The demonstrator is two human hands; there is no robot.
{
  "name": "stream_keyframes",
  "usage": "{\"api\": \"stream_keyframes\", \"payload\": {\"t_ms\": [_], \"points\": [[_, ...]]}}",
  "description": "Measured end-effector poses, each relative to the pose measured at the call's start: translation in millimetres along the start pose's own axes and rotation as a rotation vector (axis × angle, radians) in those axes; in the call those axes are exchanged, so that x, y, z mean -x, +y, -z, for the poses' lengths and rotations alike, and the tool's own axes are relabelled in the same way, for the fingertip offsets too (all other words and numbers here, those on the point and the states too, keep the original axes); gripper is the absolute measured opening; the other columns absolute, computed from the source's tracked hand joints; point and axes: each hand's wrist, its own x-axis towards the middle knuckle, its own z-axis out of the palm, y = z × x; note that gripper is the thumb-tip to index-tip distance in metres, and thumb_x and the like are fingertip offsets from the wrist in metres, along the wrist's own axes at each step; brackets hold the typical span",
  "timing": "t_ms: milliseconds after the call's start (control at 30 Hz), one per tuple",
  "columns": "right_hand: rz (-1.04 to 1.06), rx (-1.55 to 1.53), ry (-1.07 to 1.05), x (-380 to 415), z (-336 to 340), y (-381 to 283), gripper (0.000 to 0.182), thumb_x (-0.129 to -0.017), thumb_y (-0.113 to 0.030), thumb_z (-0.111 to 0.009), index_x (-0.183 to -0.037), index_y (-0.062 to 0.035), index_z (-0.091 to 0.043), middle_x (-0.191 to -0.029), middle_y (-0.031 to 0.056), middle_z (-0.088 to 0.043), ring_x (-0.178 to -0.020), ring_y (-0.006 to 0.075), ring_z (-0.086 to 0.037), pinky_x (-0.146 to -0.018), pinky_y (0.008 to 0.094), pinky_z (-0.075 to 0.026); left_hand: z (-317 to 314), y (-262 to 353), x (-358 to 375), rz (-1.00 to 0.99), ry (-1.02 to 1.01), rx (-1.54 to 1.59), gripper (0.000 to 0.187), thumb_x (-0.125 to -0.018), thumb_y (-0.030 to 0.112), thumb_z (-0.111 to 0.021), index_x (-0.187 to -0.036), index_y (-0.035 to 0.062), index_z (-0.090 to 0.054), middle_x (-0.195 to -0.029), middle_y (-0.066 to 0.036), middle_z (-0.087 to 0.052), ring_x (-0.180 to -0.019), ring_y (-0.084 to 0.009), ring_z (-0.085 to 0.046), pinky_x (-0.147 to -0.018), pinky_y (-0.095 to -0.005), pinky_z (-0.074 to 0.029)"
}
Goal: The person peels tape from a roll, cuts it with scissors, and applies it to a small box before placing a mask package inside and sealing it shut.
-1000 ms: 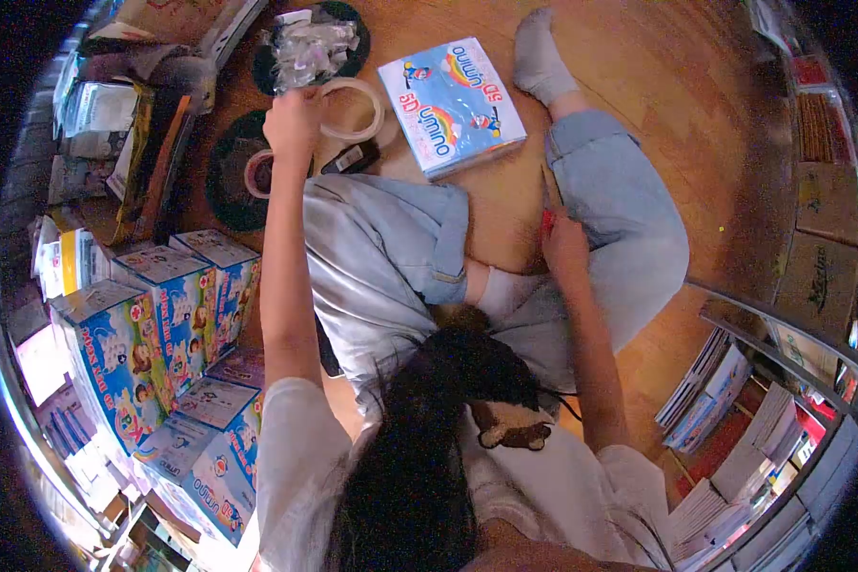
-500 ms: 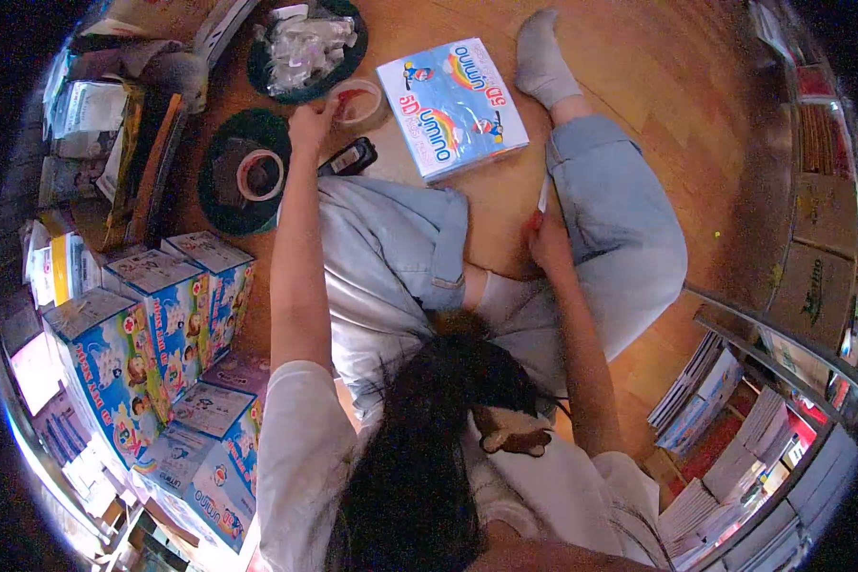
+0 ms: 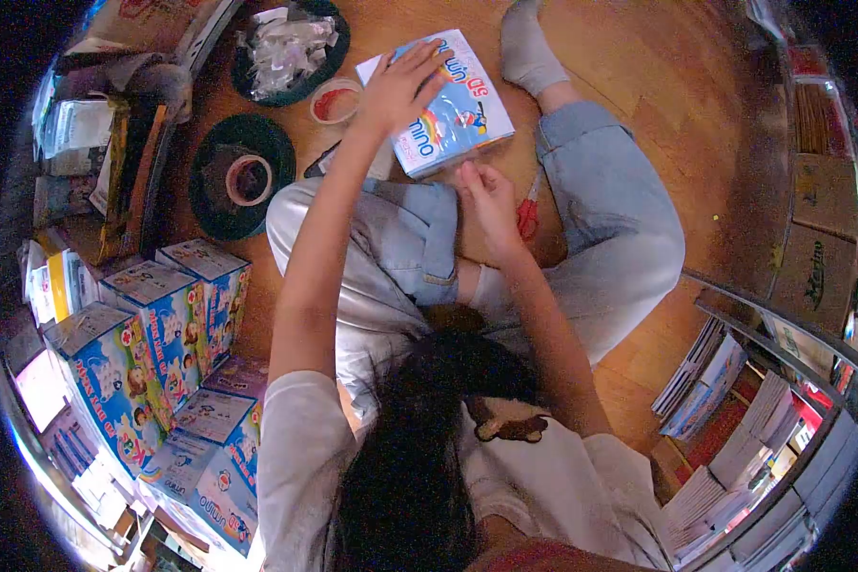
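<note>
A blue and white box printed "5D umino" lies on the floor between my legs, and its surface looks glossy, like clear film. Across its top left part rests my left hand, fingers spread. My right hand is at the near edge of the box, thumb and fingertips pinched together; what they hold, if anything, is too small to make out. Just right of that hand, red-handled scissors lie beside my lower leg. A roll of tape stands left of the box, near a dark object partly hidden by my left arm.
Two dark green round trays sit at left: one tray bears another tape roll, the other holds crumpled clear plastic. Several printed boxes are stacked lower left. Book stacks and cartons line the right.
My left hand has moved from beside the tape roll onto the box. My right hand has let go of the scissors and moved up-left to the box's near edge.
</note>
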Motion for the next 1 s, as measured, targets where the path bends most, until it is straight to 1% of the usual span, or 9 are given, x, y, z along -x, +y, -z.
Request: {"api": "stream_keyframes", "payload": {"t_ms": [67, 200, 300, 567, 600, 700, 800, 900, 1000], "points": [[0.026, -0.024, 0.006, -1, 0, 8, 0.027, -0.084, -0.028, -0.056, -0.081, -0.001, -0.06, -0.073, 0.0026, -0.06, -0.069, 0.0104, -0.052, -0.063, 0.0243, -0.042, 2, 2, 3, 0.016, -0.003, 0.009, 0.041, -0.088, 0.036, -0.037, -0.125, 0.0201, -0.041, -0.133, -0.004, -0.036, -0.124, -0.0206, -0.031, -0.102, -0.0487, -0.018], [0.023, 0.003, 0.061, -13, -4, 22, 0.025, -0.084, -0.025, -0.057, -0.082, 0.0004, -0.06, -0.076, 0.0046, -0.062, -0.067, 0.0109, -0.053, -0.063, 0.0247, -0.043, -1, -1, 1, 0.006, 0.002, -0.03, 0.04, -0.088, 0.035, -0.038, -0.125, 0.0206, -0.042, -0.132, -0.003, -0.037, -0.124, -0.0207, -0.032, -0.102, -0.0475, -0.019], [0.126, -0.065, 0.069, -17, -9, 26, 0.024, -0.083, -0.022, -0.057, -0.079, 0.0008, -0.06, -0.075, 0.0044, -0.062, -0.065, 0.0113, -0.054, -0.06, 0.0254, -0.045, -3, 0, 2, 0.001, 0.013, -0.017, 0.04, -0.087, 0.034, -0.038, -0.125, 0.0206, -0.042, -0.132, -0.003, -0.038, -0.123, -0.0205, -0.033, -0.102, -0.0471, -0.02], [0.141, 0.058, 0.057, -25, -9, 23, 0.024, -0.083, -0.022, -0.058, -0.072, -0.0011, -0.06, -0.069, 0.0037, -0.06, -0.061, 0.0116, -0.053, -0.055, 0.0248, -0.044, -4, 7, 7, 0.04, 0.064, -0.055, 0.04, -0.087, 0.033, -0.038, -0.125, 0.0197, -0.042, -0.131, -0.003, -0.039, -0.122, -0.0203, -0.034, -0.102, -0.0449, -0.018], [0.132, 0.045, 0.049, -26, -7, 21, 0.024, -0.082, -0.023, -0.058, -0.072, -0.0013, -0.06, -0.068, 0.0038, -0.059, -0.061, 0.0117, -0.053, -0.055, 0.0245, -0.043, -5, 7, 9, 0.079, 0.088, -0.068, 0.04, -0.087, 0.033, -0.038, -0.125, 0.019, -0.042, -0.131, -0.004, -0.039, -0.122, -0.0201, -0.034, -0.102, -0.0448, -0.018], [0.023, 0.415, 0.162, -32, 8, 11, 0.026, -0.081, -0.025, -0.06, -0.068, -0.0019, -0.059, -0.066, 0.0042, -0.059, -0.06, 0.0129, -0.052, -0.055, 0.025, -0.042, -6, 14, 22, 0.212, 0.165, -0.12, 0.04, -0.087, 0.031, -0.037, -0.124, 0.0167, -0.042, -0.131, -0.005, -0.04, -0.122, -0.0198, -0.035, -0.102, -0.0446, -0.018], [0.138, 0.459, 0.309, -61, 28, 32, 0.032, -0.08, -0.03, -0.06, -0.069, -0.0009, -0.055, -0.063, 0.0015, -0.055, -0.058, 0.0082, -0.045, -0.054, 0.0242, -0.037, -3, 31, 35, 0.381, 0.254, -0.18, 0.039, -0.087, 0.029, -0.038, -0.122, 0.0145, -0.045, -0.131, -0.005, -0.039, -0.121, -0.0191, -0.035, -0.101, -0.0443, -0.018], [0.237, 0.26, 0.39, -58, 17, 2, 0.037, -0.08, -0.035, -0.058, -0.078, 0.0021, -0.059, -0.074, 0.0075, -0.061, -0.066, 0.0123, -0.054, -0.06, 0.0271, -0.042, -3, 40, 40, 0.489, 0.295, -0.23, 0.038, -0.087, 0.028, -0.038, -0.122, 0.0148, -0.046, -0.131, -0.005, -0.039, -0.122, -0.0194, -0.034, -0.101, -0.044, -0.018], [0.425, 0.426, 0.367, -37, -7, -4, 0.047, -0.081, -0.035, -0.055, -0.105, 0.0054, -0.053, -0.094, 0.018, -0.061, -0.083, 0.0226, -0.059, -0.072, 0.0325, -0.045, -4, 44, 37, 0.51, 0.29, -0.25, 0.039, -0.088, 0.028, -0.036, -0.123, 0.0131, -0.044, -0.131, -0.007, -0.039, -0.122, -0.0215, -0.034, -0.1, -0.0459, -0.019]]}}
